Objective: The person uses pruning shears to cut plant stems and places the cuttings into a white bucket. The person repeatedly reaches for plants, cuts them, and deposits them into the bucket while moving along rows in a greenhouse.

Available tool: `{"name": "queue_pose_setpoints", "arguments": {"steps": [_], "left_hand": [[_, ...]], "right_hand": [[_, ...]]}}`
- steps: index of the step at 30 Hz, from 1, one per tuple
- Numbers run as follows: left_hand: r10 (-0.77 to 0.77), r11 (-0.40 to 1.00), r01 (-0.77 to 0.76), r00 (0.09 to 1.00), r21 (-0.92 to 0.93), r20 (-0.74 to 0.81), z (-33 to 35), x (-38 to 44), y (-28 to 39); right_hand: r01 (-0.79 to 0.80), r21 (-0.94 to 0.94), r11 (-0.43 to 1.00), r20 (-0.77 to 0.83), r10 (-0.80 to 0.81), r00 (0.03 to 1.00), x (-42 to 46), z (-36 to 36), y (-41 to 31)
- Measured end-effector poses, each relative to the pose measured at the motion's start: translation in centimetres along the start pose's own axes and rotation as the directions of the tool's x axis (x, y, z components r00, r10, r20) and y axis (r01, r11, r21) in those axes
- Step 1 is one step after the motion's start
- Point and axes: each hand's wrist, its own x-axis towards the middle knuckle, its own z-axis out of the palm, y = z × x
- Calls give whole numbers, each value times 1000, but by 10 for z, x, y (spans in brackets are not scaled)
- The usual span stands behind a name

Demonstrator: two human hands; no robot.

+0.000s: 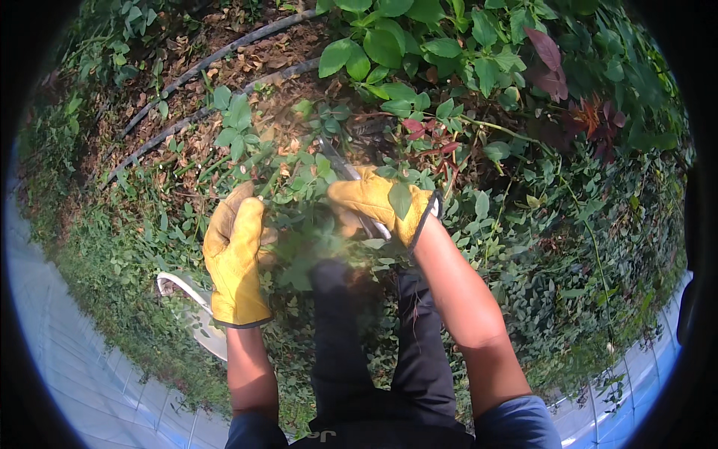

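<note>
My left hand (235, 252), in a yellow work glove, is raised over low green foliage, with fingers and thumb pointing up and apart and nothing visible held. To its right, my right hand (381, 202), in a matching glove, is closed around a metal hand tool (339, 160), seemingly pruning shears; the glove hides much of it. The tool's narrow end points up and left among leafy stems, and its handle ends show below the fingers. Cut green stems (210, 168) lie or stand beyond my left hand. A blurred leafy shoot (305, 247) hangs between my hands, close to the camera.
Two dark hoses (224, 50) curve across soil and dry leaves at upper left. Broad-leaved plants (387, 45) and a long thin stem (505, 130) spread at upper right. A white curved object (185, 286) sits behind my left wrist. My dark-trousered legs (342, 337) stand among foliage.
</note>
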Motion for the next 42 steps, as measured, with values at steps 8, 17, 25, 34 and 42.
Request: {"name": "queue_pose_setpoints", "arguments": {"steps": [8, 17, 25, 34, 42], "left_hand": [[-105, 986, 98, 993, 134, 45, 15, 6, 1], [129, 931, -164, 984, 325, 127, 26, 12, -16], [358, 921, -364, 931, 140, 65, 37, 11, -26], [85, 906, -174, 968, -387, -237, -31, -64, -34], [380, 925, -325, 832, 199, -405, -150, -112, -105]], "right_hand": [[523, -98, 847, 239, -490, 838, 52, -36, 54], [646, -595, 479, 342, -576, 742, 77, -57, 56], [564, -753, 340, 281, -609, 742, 84, -18, 59], [340, 97, 935, -61, -335, 940, 49, 8, 38], [-111, 476, 872, 170, 32, 985, 67, 16, 56]]}}
